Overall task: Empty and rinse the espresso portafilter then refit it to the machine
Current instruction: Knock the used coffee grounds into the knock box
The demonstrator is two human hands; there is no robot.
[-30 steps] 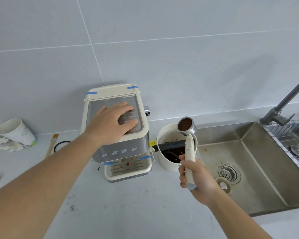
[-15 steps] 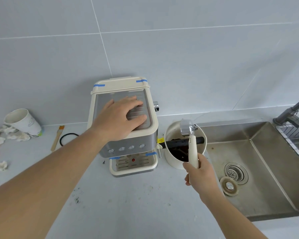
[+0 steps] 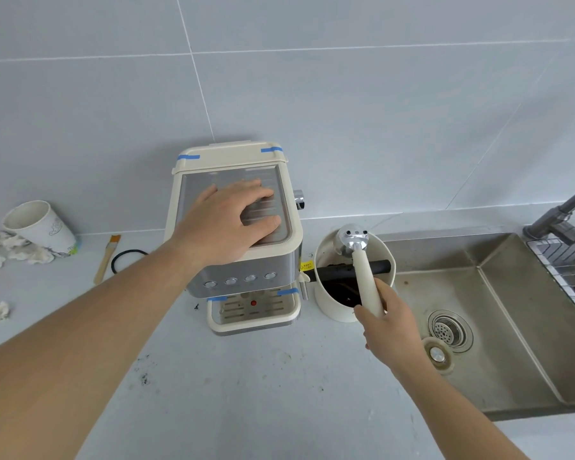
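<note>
My right hand (image 3: pixel 387 322) grips the cream handle of the portafilter (image 3: pixel 362 263). Its metal head (image 3: pixel 351 239) is turned face down over the far rim of the cream knock box (image 3: pixel 336 307), and the handle crosses the box's black bar (image 3: pixel 332 270). Dark coffee grounds lie inside the box. My left hand (image 3: pixel 228 220) rests flat, fingers spread, on top of the cream and steel espresso machine (image 3: pixel 246 277), which stands just left of the knock box.
A steel sink (image 3: pixel 512 327) with a drain strainer (image 3: pixel 448 328) and a loose plug (image 3: pixel 437 355) lies to the right, with a tap (image 3: pixel 558 214) and wire rack (image 3: pixel 565 270) at its far right. A paper cup (image 3: pixel 39 227), tissue scraps, brush (image 3: pixel 107 258) and black ring (image 3: pixel 127 258) sit at the left. Coffee specks dot the counter.
My right hand turned the portafilter from basket up to face down and lowered its head into the knock box. My left hand stayed on the machine.
</note>
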